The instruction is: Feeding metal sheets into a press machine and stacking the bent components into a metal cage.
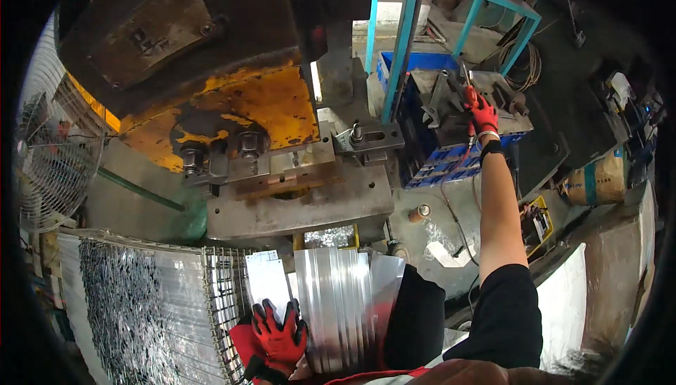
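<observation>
My right arm reaches forward, and my right hand (483, 116) in a red glove is closed around a red air blow gun (470, 95) with a thin nozzle. Its hose (451, 205) hangs from below the hand to the floor. Hand and gun are over the metal parts on top of a blue crate (451, 163). Close to my body, my left hand (279, 337), in a red and black glove, lies with fingers spread at the lower end of a white sheet (267, 276). Beside it are long, shiny ribbed metal profiles (334, 307).
A large press with a worn yellow block (260, 103) and steel die (303, 202) stands ahead. At left are a fan (53, 153) and a wire basket (229, 307) beside stacked metal. A teal frame (472, 22) rises behind the crate; a can (420, 212) stands on the floor.
</observation>
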Demonstrator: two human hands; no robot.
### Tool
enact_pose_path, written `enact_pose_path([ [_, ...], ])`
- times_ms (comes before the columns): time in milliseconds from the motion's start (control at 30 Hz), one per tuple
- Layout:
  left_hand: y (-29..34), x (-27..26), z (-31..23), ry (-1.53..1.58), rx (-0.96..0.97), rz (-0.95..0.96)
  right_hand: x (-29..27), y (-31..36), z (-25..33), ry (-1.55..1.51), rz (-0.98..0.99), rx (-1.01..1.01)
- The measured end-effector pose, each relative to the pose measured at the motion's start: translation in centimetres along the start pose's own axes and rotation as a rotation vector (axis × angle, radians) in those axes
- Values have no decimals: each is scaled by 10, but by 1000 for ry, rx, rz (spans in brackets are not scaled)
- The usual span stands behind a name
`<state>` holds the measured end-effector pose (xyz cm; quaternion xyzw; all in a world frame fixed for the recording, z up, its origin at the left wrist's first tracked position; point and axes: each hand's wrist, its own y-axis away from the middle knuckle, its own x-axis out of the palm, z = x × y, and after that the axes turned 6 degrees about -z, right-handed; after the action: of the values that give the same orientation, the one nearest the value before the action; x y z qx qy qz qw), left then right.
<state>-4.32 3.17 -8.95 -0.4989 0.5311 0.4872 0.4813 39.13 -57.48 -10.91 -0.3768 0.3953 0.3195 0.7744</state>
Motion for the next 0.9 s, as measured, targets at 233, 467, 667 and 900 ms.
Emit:
enact_pose_path([
  [233,7,1,8,36,37,-79,-24,65,10,179,-228,66],
  [467,18,-24,2,70,122,-218,-108,229,42,-562,82,-329],
  [667,71,-36,-39,458,-114,178,-187,408,82,-822,350,-247],
  [900,77,2,-35,482,-184,90,-212,512,118,-983,539,-135],
])
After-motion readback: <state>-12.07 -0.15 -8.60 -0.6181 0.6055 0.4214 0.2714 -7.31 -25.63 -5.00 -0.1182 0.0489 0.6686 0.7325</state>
